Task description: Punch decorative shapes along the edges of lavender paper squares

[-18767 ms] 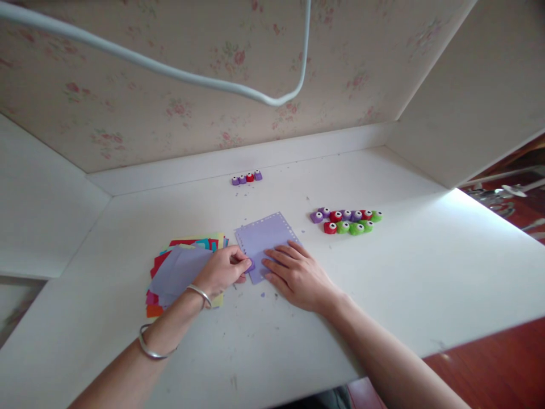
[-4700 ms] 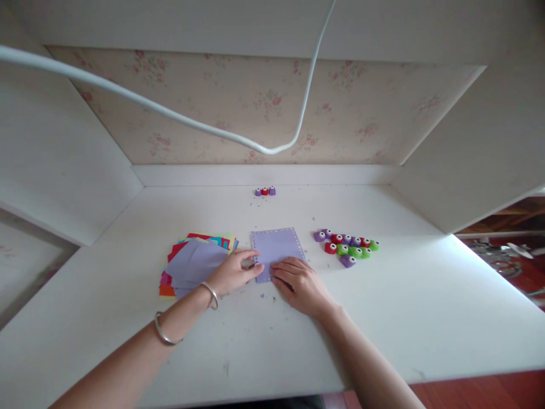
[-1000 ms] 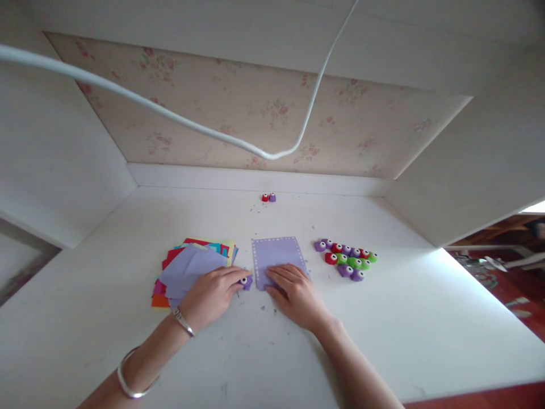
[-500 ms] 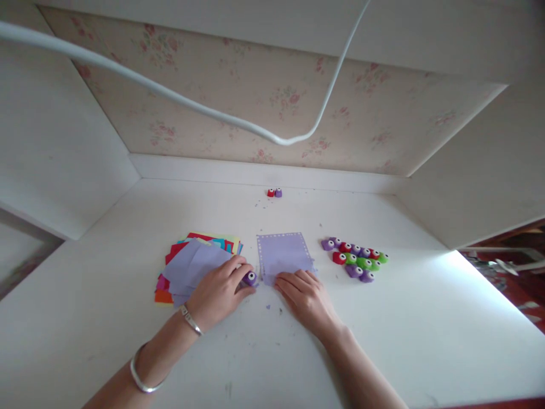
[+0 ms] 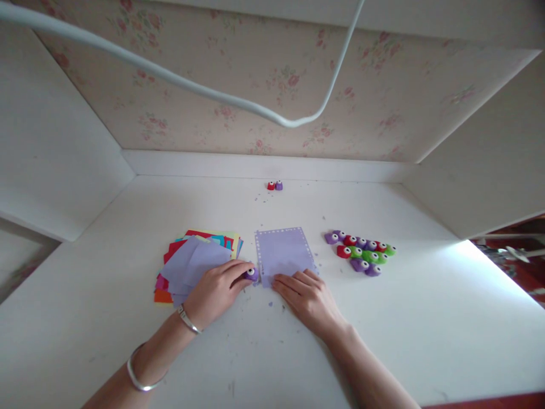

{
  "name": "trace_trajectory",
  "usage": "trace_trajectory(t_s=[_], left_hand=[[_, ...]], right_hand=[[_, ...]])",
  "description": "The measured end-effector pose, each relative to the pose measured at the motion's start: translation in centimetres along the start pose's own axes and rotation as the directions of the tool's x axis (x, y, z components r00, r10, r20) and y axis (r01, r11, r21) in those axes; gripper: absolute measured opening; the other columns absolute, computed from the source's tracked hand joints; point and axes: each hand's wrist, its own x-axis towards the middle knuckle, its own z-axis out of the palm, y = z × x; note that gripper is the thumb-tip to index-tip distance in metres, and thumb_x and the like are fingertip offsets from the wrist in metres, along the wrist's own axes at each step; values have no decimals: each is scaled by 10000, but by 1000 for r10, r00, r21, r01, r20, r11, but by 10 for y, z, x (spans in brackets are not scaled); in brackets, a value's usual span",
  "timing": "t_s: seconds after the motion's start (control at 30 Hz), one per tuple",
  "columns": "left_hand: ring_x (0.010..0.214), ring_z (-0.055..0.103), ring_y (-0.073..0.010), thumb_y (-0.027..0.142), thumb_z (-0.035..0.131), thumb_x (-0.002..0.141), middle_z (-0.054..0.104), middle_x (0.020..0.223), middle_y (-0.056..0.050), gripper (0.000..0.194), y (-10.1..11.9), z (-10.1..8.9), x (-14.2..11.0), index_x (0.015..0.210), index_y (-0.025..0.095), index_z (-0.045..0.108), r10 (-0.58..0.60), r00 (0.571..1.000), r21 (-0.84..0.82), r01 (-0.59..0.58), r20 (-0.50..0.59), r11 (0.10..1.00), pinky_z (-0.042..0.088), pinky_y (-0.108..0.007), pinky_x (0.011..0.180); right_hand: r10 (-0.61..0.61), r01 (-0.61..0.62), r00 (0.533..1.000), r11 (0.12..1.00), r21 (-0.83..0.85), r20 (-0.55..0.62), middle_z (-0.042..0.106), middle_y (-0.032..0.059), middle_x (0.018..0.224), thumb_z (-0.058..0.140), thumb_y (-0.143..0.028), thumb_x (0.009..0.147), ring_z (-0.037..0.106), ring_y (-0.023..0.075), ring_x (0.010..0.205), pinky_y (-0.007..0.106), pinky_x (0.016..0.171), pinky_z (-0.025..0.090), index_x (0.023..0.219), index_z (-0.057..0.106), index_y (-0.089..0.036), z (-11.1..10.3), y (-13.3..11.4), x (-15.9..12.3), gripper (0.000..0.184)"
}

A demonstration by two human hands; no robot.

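Note:
A lilac paper sheet with small holes punched along its edges lies on the white desk. My left hand is closed on a small purple paper punch at the sheet's near left corner. My right hand lies flat with fingers spread on the sheet's near edge, pressing it to the desk. Two bracelets sit on my left wrist and forearm.
A fanned stack of coloured paper lies under my left hand's far side. A cluster of several purple, red and green punches sits right of the sheet. Two more punches stand near the back wall. A white cable hangs overhead. Paper bits dot the desk.
The view has tilted a little. My left hand with the purple punch has moved in to the sheet's near left corner. My right hand stays on the sheet.

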Motion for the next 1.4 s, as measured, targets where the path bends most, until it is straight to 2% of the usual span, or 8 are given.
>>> trace_trajectory(t_s=[0.27,0.43,0.83,1.1,1.4], left_hand=[[972,689,-184,280,623,903,714,1089,-36,268,-3,5,0,1169,248,611,-35,999,-28,35,-15,999,559,-310,894],[984,684,-185,283,616,908,710,1105,-43,272,-3,5,-1,1177,245,613,-35,999,-38,35,-7,999,560,-317,903],[996,678,-177,258,618,906,704,1108,-34,273,-1,3,2,1179,246,615,-6,1000,-36,6,0,999,557,-316,912],[1009,671,-176,246,618,905,699,1120,-35,284,-1,3,0,1189,246,610,3,1000,-36,-3,-2,999,555,-319,917],[1000,667,-186,285,614,907,689,1114,-51,305,3,2,2,1207,230,614,26,1000,16,-26,1,1000,560,-329,899]], right_hand=[[-9,7,999,1000,-30,-44,742,12,1067,561,-173,943,597,143,698,324,628,407,952,723,-227,-7,0,4,171],[-4,2,998,1000,-32,-64,737,15,1084,570,-167,937,604,143,710,330,640,411,1000,719,-226,-9,-1,5,172],[-23,20,999,998,-53,-43,712,-19,1163,557,-142,944,636,137,736,361,777,432,1032,696,-241,-3,0,-1,192],[-16,14,998,999,-45,-62,714,-16,1159,559,-144,944,646,131,742,366,797,433,1022,698,-245,-2,-1,0,189],[-18,9,997,993,-120,-76,724,11,1133,576,-159,940,631,151,763,381,810,422,1027,698,-202,3,-3,-1,157]])
